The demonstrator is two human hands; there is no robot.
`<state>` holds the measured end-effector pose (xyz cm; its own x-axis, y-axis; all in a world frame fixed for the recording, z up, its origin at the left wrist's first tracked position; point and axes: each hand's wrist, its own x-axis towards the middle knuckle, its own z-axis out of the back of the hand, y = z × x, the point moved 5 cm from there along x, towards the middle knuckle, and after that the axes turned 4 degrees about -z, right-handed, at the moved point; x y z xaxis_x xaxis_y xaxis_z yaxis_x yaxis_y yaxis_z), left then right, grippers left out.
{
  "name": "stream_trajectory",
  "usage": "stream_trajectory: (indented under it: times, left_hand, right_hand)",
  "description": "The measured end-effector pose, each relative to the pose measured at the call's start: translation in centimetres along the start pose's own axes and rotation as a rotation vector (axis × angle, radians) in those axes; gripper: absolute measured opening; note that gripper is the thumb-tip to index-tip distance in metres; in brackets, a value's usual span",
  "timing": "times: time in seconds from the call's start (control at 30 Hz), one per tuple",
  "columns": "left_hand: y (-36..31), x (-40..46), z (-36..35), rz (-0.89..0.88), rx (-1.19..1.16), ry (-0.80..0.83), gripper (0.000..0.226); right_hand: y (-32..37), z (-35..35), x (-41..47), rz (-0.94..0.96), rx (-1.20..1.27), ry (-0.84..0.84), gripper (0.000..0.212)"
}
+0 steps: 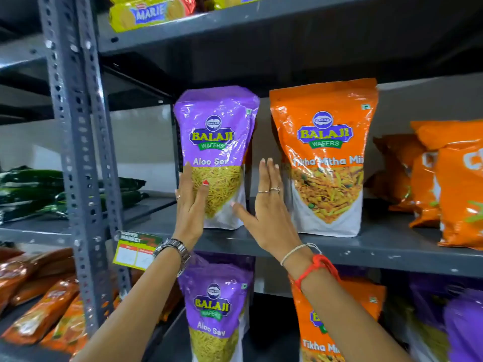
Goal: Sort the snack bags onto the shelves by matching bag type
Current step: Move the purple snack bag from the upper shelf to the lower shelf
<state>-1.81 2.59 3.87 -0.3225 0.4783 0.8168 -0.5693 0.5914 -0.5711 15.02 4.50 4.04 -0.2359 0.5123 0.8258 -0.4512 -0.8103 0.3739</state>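
Observation:
A purple Aloo Sev bag stands upright on the grey middle shelf. My left hand lies flat against its front left side, fingers spread. My right hand is at the bag's right edge, the thumb touching its lower corner, the fingers straight and apart. An orange Tikha Mitha Mix bag stands upright just right of it. On the shelf below stand another purple Aloo Sev bag and another orange Tikha Mitha Mix bag, partly hidden by my arms.
Orange chip bags fill the middle shelf's right end. Purple bags sit at lower right. A perforated steel upright divides the racks; green bags and orange-brown packs lie left of it. Marie biscuit packs sit on top. A price tag hangs on the shelf edge.

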Motion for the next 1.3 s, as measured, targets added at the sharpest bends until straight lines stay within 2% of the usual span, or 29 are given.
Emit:
stream_trajectory:
  times: [0.03, 0.13, 0.2, 0.37, 0.47, 0.6, 0.7, 0.77, 0.87, 1.03, 1.1, 1.17, 1.3]
  left_hand:
    - [1.4, 1.0, 3.0, -0.003, 0.017, -0.023, 0.075]
    - [1.6, 1.0, 2.6, 0.029, -0.038, 0.011, 0.072]
    - [1.5, 0.8, 1.9, 0.076, -0.127, -0.002, 0.069]
    - [5.1, 2.3, 2.1, 0.437, -0.358, -0.020, 0.072]
    - [4.9, 2.2, 2.1, 0.565, -0.442, 0.018, 0.036]
    - [2.2, 1.1, 2.2, 0.481, -0.416, 0.096, 0.039]
    - [0.6, 0.0, 3.1, 0.431, -0.361, 0.108, 0.025]
    - [-0.9, -1.0, 3.4, 0.435, -0.333, 0.142, 0.027]
    - [-2.7, -2.8, 4.1, 0.442, -0.350, 0.174, 0.043]
    - [-5.2, -6.5, 5.9, 0.415, -0.369, 0.205, 0.032]
    - [-5.4, -8.5, 6.4, 0.430, -0.360, 0.233, 0.028]
    - [-5.2, -10.6, 6.8, 0.458, -0.369, 0.242, 0.036]
    - [-3.4, -16.0, 6.7, 0.537, -0.333, 0.207, 0.050]
  right_hand:
    - [1.8, -3.5, 1.2, -0.021, 0.155, 0.054, 0.095]
    - [2.0, -5.4, 2.0, -0.170, 0.252, 0.187, 0.104]
    - [1.7, -5.7, 2.4, -0.264, 0.357, 0.146, 0.108]
    - [0.2, -6.5, 2.9, -0.353, 0.403, 0.173, 0.085]
    - [-0.1, -6.4, 2.8, -0.366, 0.419, 0.156, 0.084]
    - [-0.4, -5.6, 2.4, -0.419, 0.487, 0.198, 0.073]
    - [-0.6, -4.4, 1.6, -0.443, 0.594, 0.211, 0.067]
    - [-0.7, -3.3, 1.0, -0.442, 0.636, 0.201, 0.066]
    - [0.2, -1.2, 0.0, -0.388, 0.642, 0.192, 0.071]
    - [2.3, 0.8, -2.8, -0.290, 0.652, 0.266, 0.081]
    - [2.3, 1.0, -4.5, -0.283, 0.647, 0.312, 0.072]
    - [1.9, 0.9, -6.9, -0.294, 0.685, 0.375, 0.057]
    - [-0.6, -1.6, -11.8, -0.368, 0.753, 0.501, 0.066]
